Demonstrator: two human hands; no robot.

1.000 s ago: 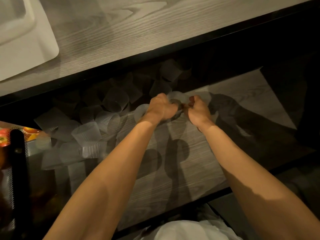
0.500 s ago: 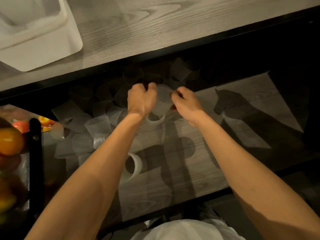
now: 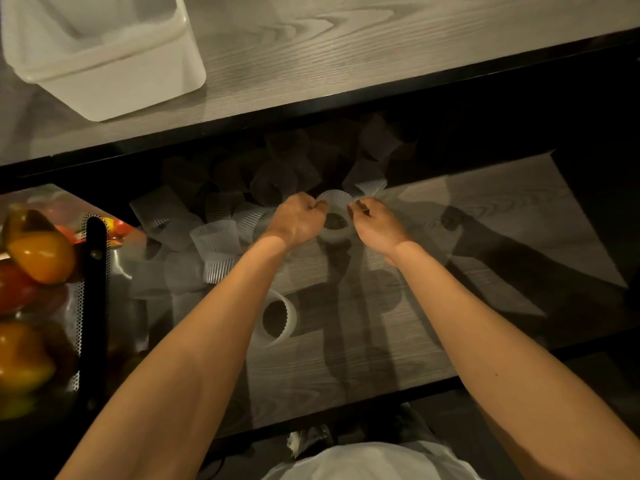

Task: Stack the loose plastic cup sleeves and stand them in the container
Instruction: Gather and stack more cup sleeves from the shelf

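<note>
Head view: left hand (image 3: 301,220) and right hand (image 3: 377,223) pinch opposite rims of one ribbed cup sleeve (image 3: 334,202) mid-table. Many loose sleeves (image 3: 214,237) lie scattered far and left, a single sleeve (image 3: 277,318) nearer. The white container (image 3: 131,81), far left, shows none inside, so the job looks barely begun.

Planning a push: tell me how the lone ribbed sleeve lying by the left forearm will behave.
The lone sleeve lies on its side on the smooth shelf, so it will probably roll. Its thin, translucent ribbed wall suggests it is light and may buckle in a firm grip.
</note>
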